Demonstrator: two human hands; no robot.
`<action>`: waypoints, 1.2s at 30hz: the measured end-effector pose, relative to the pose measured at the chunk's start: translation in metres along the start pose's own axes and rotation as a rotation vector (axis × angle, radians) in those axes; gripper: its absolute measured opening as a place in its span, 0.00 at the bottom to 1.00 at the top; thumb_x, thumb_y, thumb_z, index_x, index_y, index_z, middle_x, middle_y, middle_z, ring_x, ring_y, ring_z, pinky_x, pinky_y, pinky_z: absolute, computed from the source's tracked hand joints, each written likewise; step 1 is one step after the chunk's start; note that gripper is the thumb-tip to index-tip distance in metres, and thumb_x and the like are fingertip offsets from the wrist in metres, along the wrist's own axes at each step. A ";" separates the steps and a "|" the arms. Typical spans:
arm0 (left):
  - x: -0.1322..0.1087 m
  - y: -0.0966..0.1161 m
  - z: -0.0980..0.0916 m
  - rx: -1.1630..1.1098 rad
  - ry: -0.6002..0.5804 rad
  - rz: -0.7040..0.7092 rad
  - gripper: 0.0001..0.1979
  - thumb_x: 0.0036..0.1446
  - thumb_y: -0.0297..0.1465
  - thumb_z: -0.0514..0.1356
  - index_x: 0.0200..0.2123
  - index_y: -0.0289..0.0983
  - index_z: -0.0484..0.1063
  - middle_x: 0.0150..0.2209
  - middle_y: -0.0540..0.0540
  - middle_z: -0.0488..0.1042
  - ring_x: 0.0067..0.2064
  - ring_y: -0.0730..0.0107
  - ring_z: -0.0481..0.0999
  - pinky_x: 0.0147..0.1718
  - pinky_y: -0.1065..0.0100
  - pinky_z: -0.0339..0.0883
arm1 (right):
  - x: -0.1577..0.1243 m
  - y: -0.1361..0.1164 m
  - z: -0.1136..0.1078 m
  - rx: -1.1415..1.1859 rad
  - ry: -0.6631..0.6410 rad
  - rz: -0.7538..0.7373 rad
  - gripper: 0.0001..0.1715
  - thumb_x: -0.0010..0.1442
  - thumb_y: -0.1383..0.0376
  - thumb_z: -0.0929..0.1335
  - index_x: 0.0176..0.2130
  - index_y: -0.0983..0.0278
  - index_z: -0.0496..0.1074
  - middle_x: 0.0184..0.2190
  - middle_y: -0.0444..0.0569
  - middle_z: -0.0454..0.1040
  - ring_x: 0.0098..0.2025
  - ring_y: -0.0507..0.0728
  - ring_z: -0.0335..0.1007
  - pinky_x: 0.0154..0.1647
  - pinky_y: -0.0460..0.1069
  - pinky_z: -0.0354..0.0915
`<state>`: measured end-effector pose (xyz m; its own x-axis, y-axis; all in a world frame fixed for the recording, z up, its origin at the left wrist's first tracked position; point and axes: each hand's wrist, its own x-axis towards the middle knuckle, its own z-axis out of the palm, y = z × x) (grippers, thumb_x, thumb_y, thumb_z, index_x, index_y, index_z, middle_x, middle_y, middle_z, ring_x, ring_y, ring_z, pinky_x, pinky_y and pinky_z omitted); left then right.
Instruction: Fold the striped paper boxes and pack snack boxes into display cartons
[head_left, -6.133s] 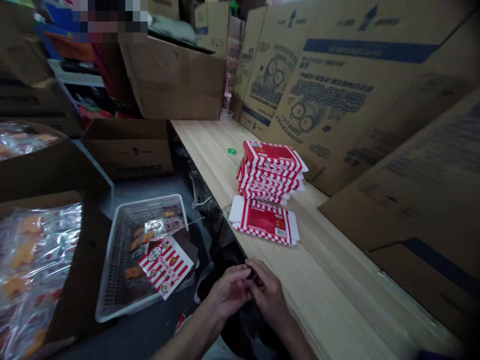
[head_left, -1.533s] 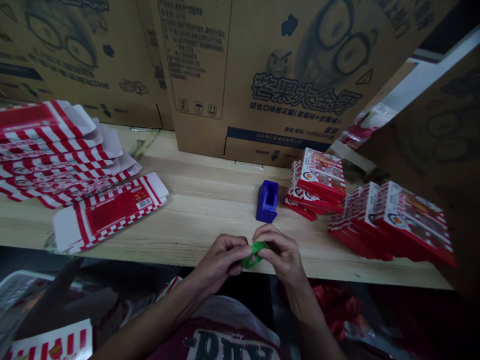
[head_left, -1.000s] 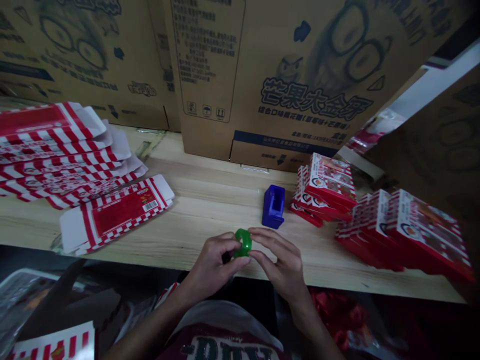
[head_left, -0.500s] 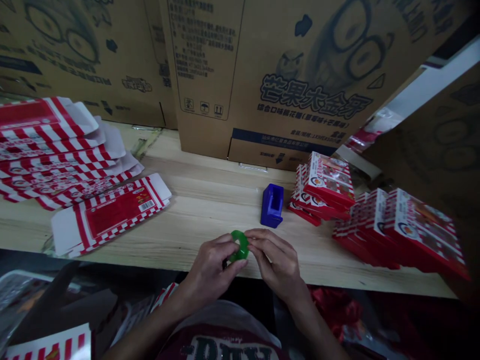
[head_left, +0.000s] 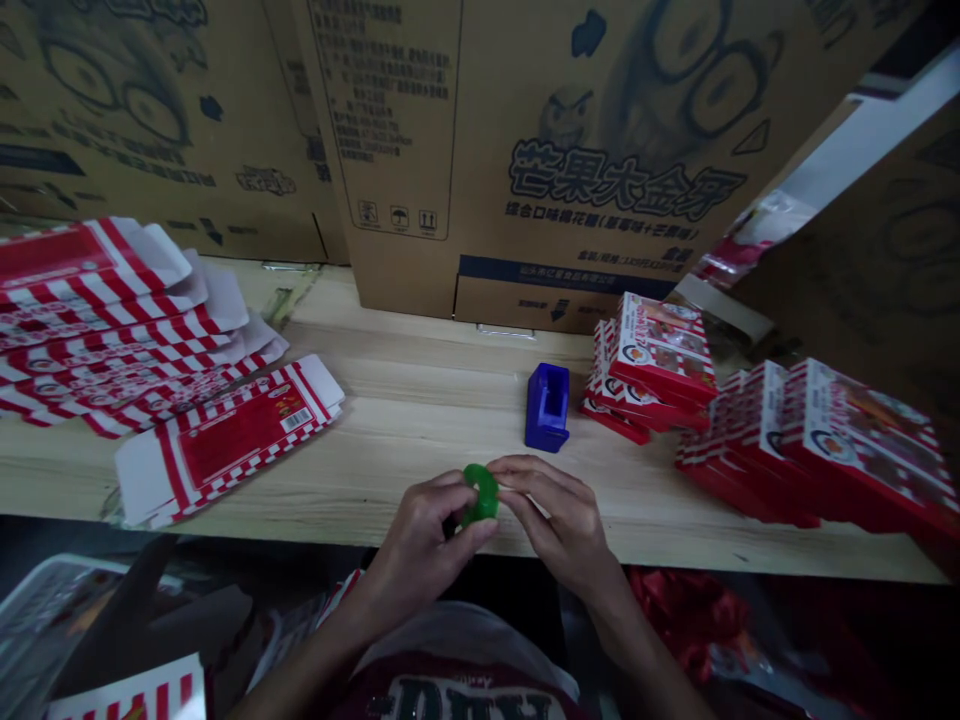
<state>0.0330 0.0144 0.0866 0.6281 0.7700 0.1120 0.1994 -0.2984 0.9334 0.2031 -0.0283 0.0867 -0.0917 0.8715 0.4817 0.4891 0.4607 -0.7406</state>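
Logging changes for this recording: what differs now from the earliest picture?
The view has swung right. The left hand now holds a green ring, with the right hand at its edge; no ring showed in the hands then. The white-flapped striped stack and the single box beside it look unmoved on the table.

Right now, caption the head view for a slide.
Left fingers hold a green ring, right fingers at its edge, near a blue dispenser.
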 end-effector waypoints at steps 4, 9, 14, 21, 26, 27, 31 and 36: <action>0.002 -0.001 -0.004 -0.063 -0.032 0.000 0.16 0.56 0.28 0.59 0.19 0.36 0.57 0.23 0.54 0.59 0.27 0.76 0.59 0.28 0.72 0.51 | 0.003 0.000 -0.007 -0.049 -0.055 -0.067 0.11 0.61 0.74 0.65 0.42 0.63 0.72 0.41 0.54 0.75 0.44 0.56 0.73 0.43 0.51 0.71; 0.001 0.000 -0.005 -0.119 -0.089 -0.053 0.16 0.55 0.29 0.59 0.19 0.36 0.57 0.22 0.54 0.58 0.27 0.76 0.58 0.27 0.72 0.51 | 0.003 0.000 -0.006 -0.077 -0.063 -0.089 0.10 0.62 0.74 0.63 0.40 0.64 0.72 0.37 0.54 0.75 0.40 0.57 0.72 0.39 0.51 0.71; 0.002 0.001 -0.006 -0.187 -0.125 -0.081 0.16 0.56 0.30 0.58 0.19 0.36 0.58 0.22 0.54 0.58 0.26 0.76 0.57 0.27 0.72 0.51 | 0.003 0.000 -0.010 -0.016 -0.111 -0.035 0.08 0.62 0.71 0.65 0.41 0.63 0.72 0.38 0.52 0.75 0.40 0.56 0.73 0.40 0.50 0.71; 0.001 0.003 -0.006 -0.189 -0.116 -0.086 0.16 0.54 0.29 0.59 0.19 0.36 0.56 0.22 0.54 0.58 0.26 0.76 0.57 0.27 0.72 0.51 | 0.000 -0.001 -0.010 -0.056 -0.150 -0.060 0.10 0.62 0.74 0.63 0.41 0.64 0.71 0.39 0.54 0.74 0.41 0.56 0.72 0.40 0.51 0.71; 0.000 0.010 -0.008 -0.230 -0.180 -0.095 0.16 0.54 0.30 0.59 0.18 0.36 0.57 0.22 0.54 0.58 0.26 0.76 0.57 0.27 0.72 0.51 | -0.002 -0.003 -0.008 -0.059 -0.079 -0.081 0.11 0.63 0.74 0.62 0.41 0.64 0.71 0.37 0.53 0.74 0.39 0.56 0.72 0.37 0.50 0.71; 0.000 0.012 -0.008 -0.234 -0.188 -0.094 0.17 0.54 0.31 0.59 0.18 0.36 0.57 0.22 0.54 0.58 0.26 0.76 0.57 0.27 0.72 0.51 | -0.001 -0.004 -0.010 -0.046 -0.072 -0.070 0.11 0.63 0.73 0.62 0.41 0.64 0.71 0.36 0.53 0.74 0.39 0.56 0.72 0.38 0.50 0.71; -0.001 0.013 -0.009 -0.210 -0.177 -0.089 0.17 0.55 0.32 0.59 0.19 0.36 0.57 0.22 0.54 0.58 0.26 0.76 0.57 0.27 0.71 0.51 | 0.002 -0.009 -0.017 -0.005 -0.109 -0.029 0.08 0.63 0.68 0.66 0.43 0.63 0.72 0.39 0.53 0.76 0.41 0.56 0.74 0.40 0.50 0.71; -0.001 0.010 -0.008 -0.183 -0.172 -0.067 0.16 0.54 0.30 0.60 0.19 0.36 0.57 0.23 0.54 0.59 0.27 0.76 0.58 0.28 0.71 0.51 | 0.001 -0.009 -0.021 -0.051 -0.193 -0.040 0.10 0.63 0.70 0.64 0.44 0.63 0.72 0.42 0.55 0.75 0.44 0.57 0.73 0.43 0.52 0.72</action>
<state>0.0287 0.0154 0.0989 0.7396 0.6731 0.0026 0.1152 -0.1304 0.9847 0.2168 -0.0355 0.1040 -0.2739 0.8709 0.4081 0.5245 0.4909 -0.6956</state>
